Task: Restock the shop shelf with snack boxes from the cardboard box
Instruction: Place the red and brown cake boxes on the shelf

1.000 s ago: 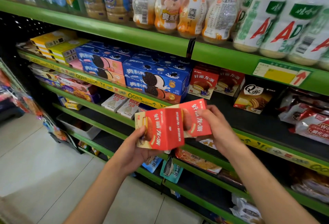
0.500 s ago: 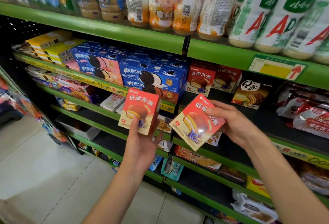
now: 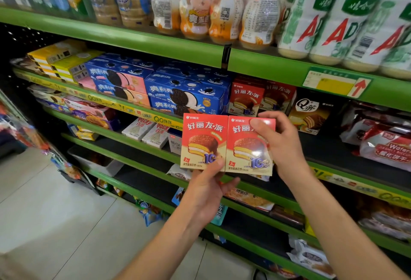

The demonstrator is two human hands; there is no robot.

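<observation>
Two red snack boxes with a chocolate pie picture stand upright side by side in front of the shelf. My left hand (image 3: pixel 205 187) grips the left red box (image 3: pixel 203 137) from below, thumb on its lower front. My right hand (image 3: pixel 281 144) grips the right red box (image 3: pixel 246 146) at its top and right side. Both boxes face me and their edges touch. Behind them, on the green shelf (image 3: pixel 347 168), two matching red boxes (image 3: pixel 246 97) stand at the back beside blue cookie boxes (image 3: pixel 186 93). The cardboard box is not in view.
A brown-and-yellow cake box (image 3: pixel 309 115) and red wafer packs (image 3: pixel 387 144) lie to the right on the same shelf. Bottles (image 3: pixel 329 13) fill the shelf above. White stick-biscuit boxes (image 3: pixel 146 132) sit one shelf lower. Tiled floor (image 3: pixel 55 213) lies at lower left.
The two boxes were apart and tilted half a second ago. Both hands have brought them together, upright and edge to edge, slightly nearer the shelf.
</observation>
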